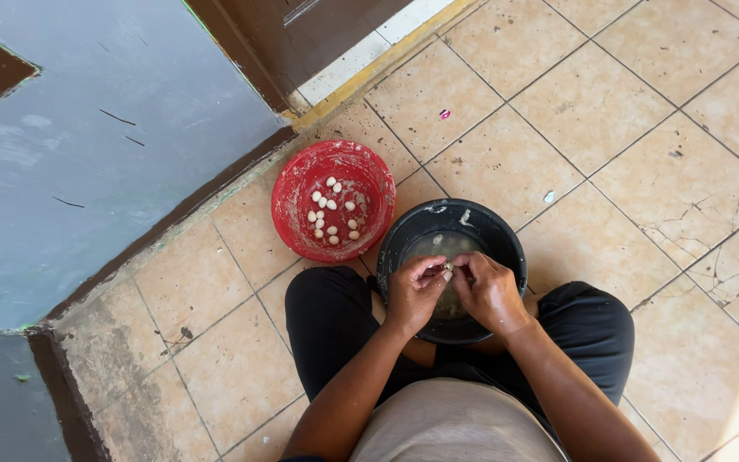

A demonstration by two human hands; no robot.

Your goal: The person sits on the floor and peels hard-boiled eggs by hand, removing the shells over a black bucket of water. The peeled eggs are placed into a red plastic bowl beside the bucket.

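I sit on a tiled floor with a black bucket [489,235] between my knees; cloudy water shows inside it. Over the bucket, my left hand [412,293] and my right hand [489,291] meet, fingertips pinched together on one small pale clove or nut [449,267]. To the left of the bucket stands a red bowl [292,184] holding several small white peeled pieces [332,218].
A grey-blue wall with a dark skirting runs along the left. A brown door and a yellow threshold lie at the top. The beige tiles are cracked at the right, with small scraps on them near the top and right of the bucket.
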